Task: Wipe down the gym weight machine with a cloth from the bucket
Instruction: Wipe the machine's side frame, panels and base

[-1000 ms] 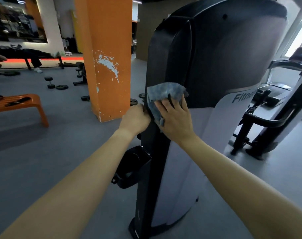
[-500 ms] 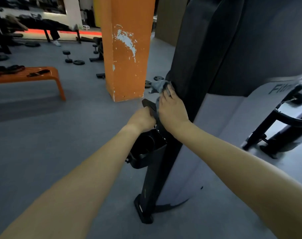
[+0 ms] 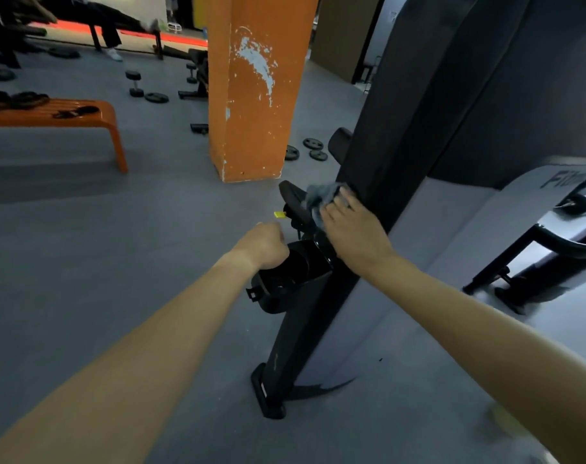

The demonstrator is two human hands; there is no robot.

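Note:
The weight machine's tall black upright [image 3: 385, 155] with its grey side panel [image 3: 435, 236] fills the right half of the view. My right hand [image 3: 348, 229] presses a crumpled grey-blue cloth [image 3: 320, 195] flat against the upright's front edge at mid height, fingers stretched over the cloth. My left hand [image 3: 265, 246] is curled in a fist just left of the upright, over the rim of the machine's black cup holder [image 3: 291, 283]. I see nothing in its fingers. No bucket is in view.
An orange pillar [image 3: 254, 88] stands just behind the machine, with small weight plates [image 3: 310, 149] on the floor beside it. An orange bench [image 3: 57, 118] is at the left. Another machine's black frame [image 3: 532, 259] stands at the right. Grey floor lies in front.
My right hand has slid the cloth down the upright's edge, and my view has tilted down with it. My left hand has come off the upright and now hangs over the cup holder.

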